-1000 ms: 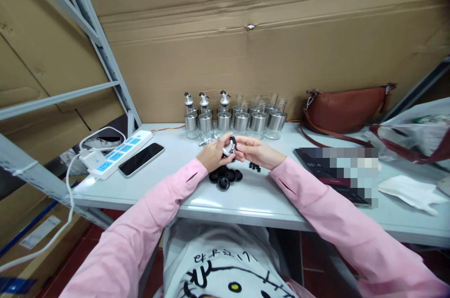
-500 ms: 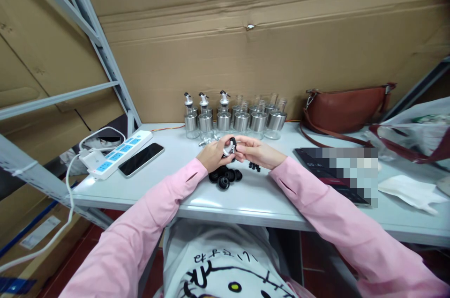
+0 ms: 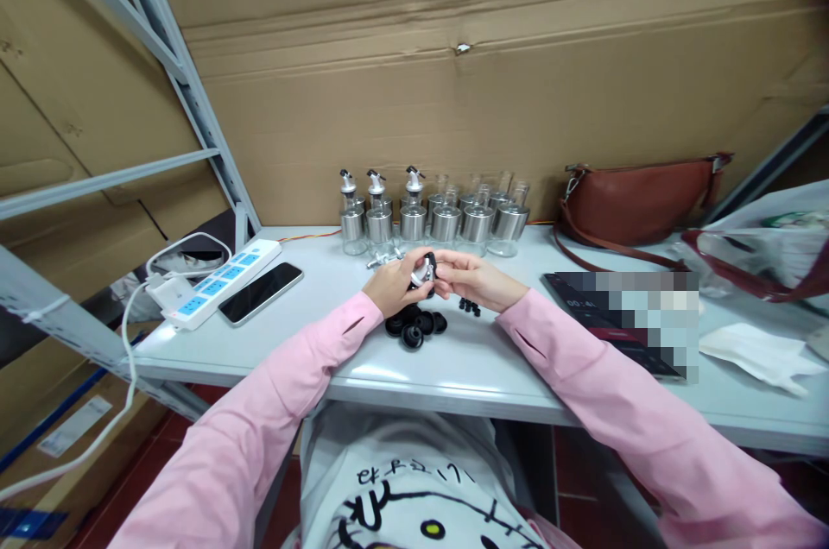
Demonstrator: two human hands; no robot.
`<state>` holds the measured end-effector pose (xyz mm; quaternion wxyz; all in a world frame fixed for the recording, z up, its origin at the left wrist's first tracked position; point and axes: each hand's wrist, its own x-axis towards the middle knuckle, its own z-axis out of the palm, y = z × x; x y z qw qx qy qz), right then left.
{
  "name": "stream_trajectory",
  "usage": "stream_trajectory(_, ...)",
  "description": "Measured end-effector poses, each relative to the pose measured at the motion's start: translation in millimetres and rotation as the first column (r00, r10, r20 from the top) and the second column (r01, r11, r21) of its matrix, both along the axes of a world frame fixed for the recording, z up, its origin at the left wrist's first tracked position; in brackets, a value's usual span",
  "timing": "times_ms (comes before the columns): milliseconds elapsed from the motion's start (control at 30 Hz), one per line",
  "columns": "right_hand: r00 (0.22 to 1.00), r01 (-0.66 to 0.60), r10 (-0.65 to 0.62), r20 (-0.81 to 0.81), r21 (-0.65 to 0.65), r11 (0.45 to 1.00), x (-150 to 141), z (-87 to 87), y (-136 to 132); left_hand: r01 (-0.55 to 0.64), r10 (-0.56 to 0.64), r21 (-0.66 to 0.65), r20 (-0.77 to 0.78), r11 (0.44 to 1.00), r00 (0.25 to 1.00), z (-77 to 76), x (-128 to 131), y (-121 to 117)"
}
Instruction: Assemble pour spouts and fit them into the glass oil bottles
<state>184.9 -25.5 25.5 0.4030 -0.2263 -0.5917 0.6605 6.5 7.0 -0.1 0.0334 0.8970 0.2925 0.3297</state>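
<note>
My left hand [image 3: 392,284] and my right hand [image 3: 472,280] meet above the white table [image 3: 453,359], both pinched on a small metal pourer spout with a black ring [image 3: 424,269]. Just below my hands lie several black rubber caps [image 3: 414,326] and a few tiny black pieces [image 3: 470,306]. Behind them stands a row of steel and glass dispenser bottles [image 3: 433,217]; the three on the left carry spouts. Loose metal spouts [image 3: 382,258] lie in front of the bottles.
A white power strip [image 3: 217,283] and a dark phone [image 3: 260,293] lie at the left. A brown handbag [image 3: 638,199], a plastic bag [image 3: 770,251], a dark device [image 3: 622,320] and white paper [image 3: 755,350] sit at the right. Cardboard lines the back wall.
</note>
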Motion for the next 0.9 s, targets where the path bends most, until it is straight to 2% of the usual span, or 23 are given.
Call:
stream_trajectory(300,0.994,0.077,-0.078,0.070,0.023,0.997,2,-2.5,0,0.013,-0.013,0.004,-0.043,1.000,0.999,2.5,-1,0)
stream_trajectory(433,0.995,0.082,-0.083,0.046,0.023,0.996,-1,-5.1,0,0.024,-0.024,0.000,-0.043,1.000,0.999,3.7,0,-1)
stream_trajectory(633,0.991,0.112,-0.119,0.062,0.106,0.988,-2,-7.1,1,0.020,-0.020,-0.002,-0.036,1.000,0.999,1.9,-1,0)
stream_trajectory(900,0.981,0.151,-0.172,0.090,0.203,0.968,-7,-12.3,5,0.015,-0.015,-0.076,0.001,0.997,1.000,-0.3,-1,-1)
